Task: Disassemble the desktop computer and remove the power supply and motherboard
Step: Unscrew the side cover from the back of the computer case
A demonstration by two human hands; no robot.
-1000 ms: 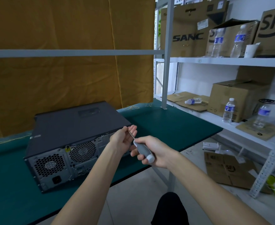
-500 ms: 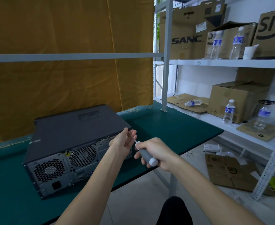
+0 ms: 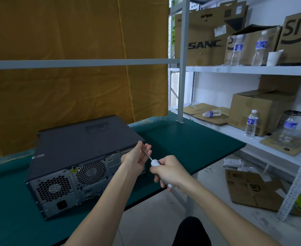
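My right hand (image 3: 171,172) grips the screwdriver (image 3: 154,162) handle while my left hand (image 3: 137,158) pinches its shaft by the computer (image 3: 78,157), and a badly seated tip could slip and strip the screw.

Beside the desktop computer (image 3: 85,157) (rear fans facing the camera), the right hand (image 3: 170,172) grips a screwdriver (image 3: 154,162); the left hand (image 3: 137,158) pinches its shaft.

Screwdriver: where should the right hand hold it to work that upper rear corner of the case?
Grip the handle, as the right hand does, from the rear of the case. The thin shaft points at that corner, and the left hand steadies it.
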